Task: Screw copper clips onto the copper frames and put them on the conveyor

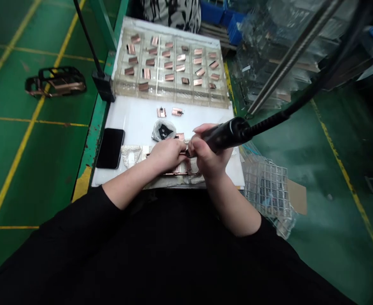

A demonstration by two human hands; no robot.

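Note:
My right hand is closed around a black corded screwdriver, whose tip end points left and down. Beside that tip, my left hand has its fingers pressed together at a copper-coloured part; what they pinch is too small to make out. The part lies on a pale, wrapped holder at the table's near edge. Just beyond my left hand is a clear bag with small black pieces inside. Two small copper pieces rest on the white table farther back.
A clear divided tray holding several copper pieces covers the table's far half. A black phone lies at the left edge. The screwdriver's cable hangs from the upper right. A wire basket stands right of the table.

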